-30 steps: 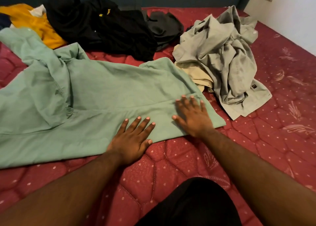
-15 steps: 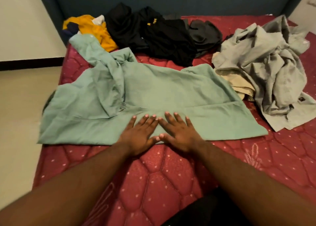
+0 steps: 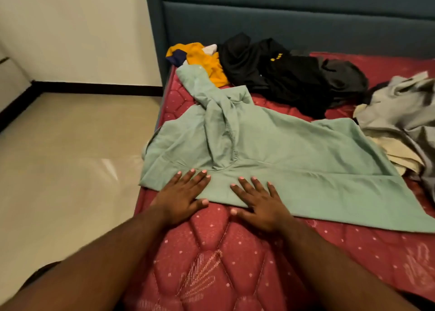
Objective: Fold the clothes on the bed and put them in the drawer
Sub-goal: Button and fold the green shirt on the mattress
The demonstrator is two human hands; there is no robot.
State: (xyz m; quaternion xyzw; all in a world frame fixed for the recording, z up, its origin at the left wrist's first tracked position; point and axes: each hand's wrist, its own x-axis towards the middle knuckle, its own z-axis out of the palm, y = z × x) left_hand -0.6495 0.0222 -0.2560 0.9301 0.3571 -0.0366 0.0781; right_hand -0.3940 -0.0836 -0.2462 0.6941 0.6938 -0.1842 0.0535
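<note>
A: What changed with your hands?
B: Your left hand (image 3: 181, 199) and right hand (image 3: 260, 205) slid leftward, flat and spread, along the green shirt's (image 3: 294, 160) near hem on the bed (image 3: 235, 263).
A: Meaning?
B: You'd smoothed it; folding hadn't begun.

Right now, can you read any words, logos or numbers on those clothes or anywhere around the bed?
No text can be read.
Black garment: small yellow print, too blurred to read.
Red mattress: woven pale marks, a pattern and not lettering as far as can be told.
Green garment: no print visible.
</note>
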